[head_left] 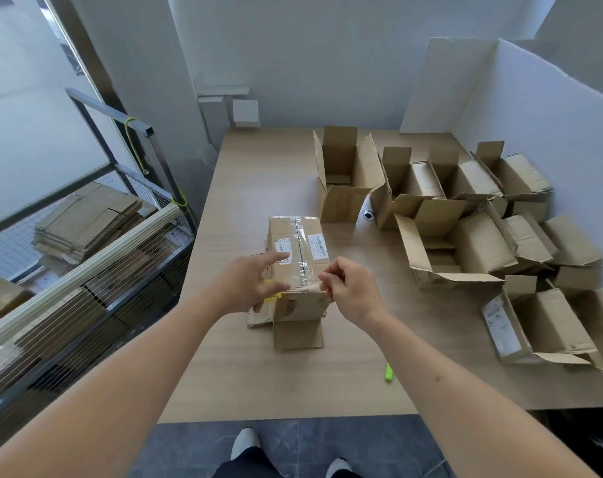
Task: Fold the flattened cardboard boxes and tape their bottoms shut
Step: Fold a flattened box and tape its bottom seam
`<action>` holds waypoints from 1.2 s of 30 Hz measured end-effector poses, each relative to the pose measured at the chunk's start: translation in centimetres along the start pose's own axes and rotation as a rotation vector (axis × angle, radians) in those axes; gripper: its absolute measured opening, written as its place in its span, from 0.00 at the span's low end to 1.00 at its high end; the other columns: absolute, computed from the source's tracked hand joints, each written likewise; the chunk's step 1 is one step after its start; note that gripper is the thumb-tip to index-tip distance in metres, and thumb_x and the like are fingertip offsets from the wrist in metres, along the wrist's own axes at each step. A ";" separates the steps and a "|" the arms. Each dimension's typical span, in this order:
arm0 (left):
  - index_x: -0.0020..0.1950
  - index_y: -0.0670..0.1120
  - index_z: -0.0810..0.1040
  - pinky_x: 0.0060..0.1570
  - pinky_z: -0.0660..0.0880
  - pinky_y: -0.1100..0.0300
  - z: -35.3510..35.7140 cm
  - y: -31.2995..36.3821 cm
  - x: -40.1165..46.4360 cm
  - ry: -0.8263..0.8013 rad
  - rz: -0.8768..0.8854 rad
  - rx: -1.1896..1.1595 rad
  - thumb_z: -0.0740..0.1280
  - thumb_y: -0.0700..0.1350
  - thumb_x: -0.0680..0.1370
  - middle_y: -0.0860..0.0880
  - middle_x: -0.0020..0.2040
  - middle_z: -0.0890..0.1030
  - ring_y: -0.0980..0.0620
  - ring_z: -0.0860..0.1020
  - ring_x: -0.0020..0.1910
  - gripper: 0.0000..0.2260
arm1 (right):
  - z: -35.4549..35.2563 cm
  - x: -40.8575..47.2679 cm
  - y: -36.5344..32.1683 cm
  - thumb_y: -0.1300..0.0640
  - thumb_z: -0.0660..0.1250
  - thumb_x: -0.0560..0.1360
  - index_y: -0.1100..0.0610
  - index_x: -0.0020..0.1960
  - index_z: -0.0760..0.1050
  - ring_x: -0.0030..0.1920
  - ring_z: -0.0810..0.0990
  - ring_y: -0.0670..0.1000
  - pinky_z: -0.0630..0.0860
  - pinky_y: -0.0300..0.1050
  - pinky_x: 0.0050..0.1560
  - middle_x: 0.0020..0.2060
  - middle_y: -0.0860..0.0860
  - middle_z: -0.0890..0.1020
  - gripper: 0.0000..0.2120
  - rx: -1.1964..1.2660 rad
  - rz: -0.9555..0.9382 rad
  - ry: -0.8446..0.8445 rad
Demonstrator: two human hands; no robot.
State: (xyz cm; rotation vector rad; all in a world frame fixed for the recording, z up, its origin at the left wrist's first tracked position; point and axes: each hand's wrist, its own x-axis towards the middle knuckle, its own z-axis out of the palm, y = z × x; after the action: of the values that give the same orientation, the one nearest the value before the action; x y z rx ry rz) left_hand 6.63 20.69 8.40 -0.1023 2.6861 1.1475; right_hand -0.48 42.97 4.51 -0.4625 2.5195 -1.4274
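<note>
Your two forearms reach in from the bottom edge toward the box [298,267] on the table [244,384], set just ahead of you near its left side. Your left hand [250,288] lies against the box's left flank, index finger stretched out straight, with something yellow beside it that could be a tape dispenser; I cannot tell whether you hold it. Your right hand [348,289] pinches the clear tape at the near top edge, fingers curled tight. This box looks light and empty, so it will likely slide if you push. The corrugated walls are stiff, but the flaps bend easily. Brace it by its corners and press the tape along the centre seam.
</note>
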 end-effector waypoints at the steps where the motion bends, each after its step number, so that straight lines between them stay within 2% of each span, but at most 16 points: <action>1: 0.75 0.59 0.72 0.28 0.74 0.63 0.2 -0.1 -0.3 0.028 -0.017 0.009 0.75 0.55 0.78 0.49 0.27 0.82 0.55 0.76 0.23 0.27 | -0.2 -0.2 0.5 0.62 0.69 0.79 0.54 0.39 0.77 0.32 0.81 0.53 0.82 0.58 0.39 0.32 0.51 0.84 0.10 0.012 0.015 -0.002; 3: 0.70 0.56 0.78 0.28 0.73 0.63 0.7 -0.8 -1.0 -0.019 -0.014 -0.099 0.75 0.54 0.78 0.50 0.27 0.81 0.55 0.76 0.24 0.21 | -0.7 -0.5 1.5 0.62 0.69 0.79 0.55 0.40 0.77 0.31 0.81 0.53 0.82 0.58 0.39 0.31 0.52 0.83 0.09 0.018 0.046 0.019; 5: 0.70 0.55 0.79 0.32 0.75 0.59 1.1 -1.5 -1.7 -0.101 0.013 -0.277 0.72 0.47 0.82 0.47 0.29 0.81 0.52 0.76 0.26 0.17 | -1.3 -0.7 2.7 0.62 0.69 0.79 0.55 0.40 0.77 0.31 0.81 0.51 0.83 0.58 0.39 0.31 0.51 0.83 0.09 0.026 0.080 0.031; 6: 0.71 0.57 0.78 0.33 0.75 0.58 1.2 -1.9 -1.9 -0.103 0.019 -0.275 0.70 0.45 0.83 0.46 0.29 0.81 0.52 0.75 0.26 0.17 | -1.4 -0.9 3.3 0.62 0.69 0.79 0.55 0.40 0.77 0.31 0.81 0.51 0.83 0.58 0.39 0.31 0.51 0.84 0.09 0.025 0.090 0.023; 10: 0.71 0.60 0.78 0.35 0.70 0.69 2.0 -2.9 -1.1 0.075 -0.036 0.061 0.71 0.51 0.82 0.52 0.24 0.77 0.61 0.74 0.25 0.17 | -1.2 -1.4 4.4 0.63 0.69 0.79 0.55 0.40 0.77 0.30 0.79 0.50 0.82 0.58 0.39 0.32 0.50 0.84 0.10 0.021 0.107 0.013; 12: 0.72 0.60 0.78 0.42 0.74 0.63 2.2 -2.9 -0.5 0.112 -0.024 0.155 0.71 0.53 0.81 0.55 0.24 0.74 0.62 0.74 0.28 0.18 | -0.9 -1.2 5.0 0.62 0.69 0.80 0.55 0.40 0.77 0.30 0.79 0.50 0.82 0.58 0.40 0.32 0.50 0.84 0.10 0.021 0.122 0.027; 15: 0.74 0.59 0.76 0.55 0.79 0.53 2.6 -3.2 0.9 0.116 -0.011 0.266 0.71 0.54 0.82 0.57 0.30 0.74 0.60 0.72 0.29 0.20 | -0.2 -0.5 6.2 0.60 0.69 0.80 0.52 0.39 0.77 0.34 0.81 0.51 0.82 0.58 0.43 0.33 0.49 0.84 0.11 -0.012 0.146 0.054; 18: 0.76 0.62 0.73 0.56 0.80 0.51 3.2 -4.1 2.4 0.075 -0.051 0.312 0.69 0.57 0.82 0.50 0.42 0.84 0.58 0.77 0.32 0.22 | 0.7 0.3 7.5 0.58 0.68 0.80 0.50 0.38 0.76 0.37 0.82 0.53 0.81 0.58 0.45 0.32 0.47 0.84 0.11 -0.053 0.167 0.082; 21: 0.79 0.61 0.70 0.59 0.79 0.50 3.6 -5.1 3.7 0.045 -0.095 0.385 0.67 0.59 0.82 0.44 0.57 0.85 0.45 0.83 0.51 0.24 | 1.5 0.7 8.2 0.57 0.67 0.80 0.51 0.39 0.76 0.37 0.82 0.54 0.81 0.58 0.45 0.32 0.47 0.83 0.12 -0.073 0.180 0.097; 26: 0.79 0.57 0.71 0.58 0.75 0.52 4.4 -6.2 4.9 0.059 -0.078 0.397 0.68 0.59 0.82 0.45 0.62 0.84 0.43 0.81 0.58 0.25 | 2.0 1.4 8.7 0.57 0.67 0.81 0.51 0.38 0.74 0.38 0.82 0.53 0.80 0.53 0.44 0.33 0.47 0.83 0.12 -0.127 0.179 0.107; 28: 0.78 0.57 0.72 0.59 0.74 0.52 4.6 -6.9 5.3 0.078 -0.069 0.387 0.68 0.59 0.82 0.46 0.63 0.84 0.43 0.80 0.60 0.24 | 2.1 1.6 8.7 0.57 0.67 0.81 0.51 0.39 0.74 0.39 0.80 0.52 0.75 0.47 0.42 0.35 0.46 0.83 0.12 -0.157 0.178 0.102; 30: 0.77 0.56 0.73 0.58 0.75 0.52 4.7 -7.2 5.4 0.090 -0.070 0.385 0.69 0.59 0.81 0.45 0.60 0.85 0.43 0.81 0.56 0.24 | 2.2 1.8 8.8 0.57 0.67 0.81 0.53 0.41 0.76 0.39 0.77 0.49 0.67 0.41 0.39 0.38 0.47 0.82 0.10 -0.173 0.169 0.103; 32: 0.77 0.56 0.73 0.57 0.77 0.51 4.7 -7.4 5.2 0.096 -0.084 0.357 0.69 0.59 0.81 0.44 0.55 0.87 0.44 0.83 0.48 0.24 | 2.3 2.1 8.8 0.58 0.69 0.81 0.55 0.42 0.77 0.39 0.74 0.49 0.62 0.38 0.38 0.42 0.50 0.79 0.08 -0.173 0.146 0.131; 34: 0.77 0.58 0.73 0.55 0.79 0.52 4.9 -7.8 5.0 0.107 -0.094 0.316 0.70 0.58 0.81 0.45 0.52 0.87 0.51 0.79 0.35 0.24 | 2.4 2.4 9.0 0.58 0.70 0.80 0.56 0.43 0.77 0.40 0.73 0.51 0.60 0.38 0.38 0.43 0.51 0.79 0.08 -0.170 0.130 0.129; 36: 0.76 0.60 0.74 0.52 0.81 0.51 5.2 -8.5 5.0 0.125 -0.108 0.281 0.70 0.60 0.80 0.46 0.50 0.87 0.59 0.72 0.29 0.24 | 2.5 2.4 9.3 0.58 0.68 0.81 0.57 0.43 0.77 0.38 0.73 0.52 0.61 0.40 0.36 0.37 0.50 0.80 0.08 -0.160 0.126 0.099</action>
State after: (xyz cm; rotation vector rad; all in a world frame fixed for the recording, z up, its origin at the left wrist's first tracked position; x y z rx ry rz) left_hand 3.87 18.66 -2.19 -0.2764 2.8794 0.7477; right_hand -3.38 44.55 -4.82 -0.2587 2.7008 -1.2389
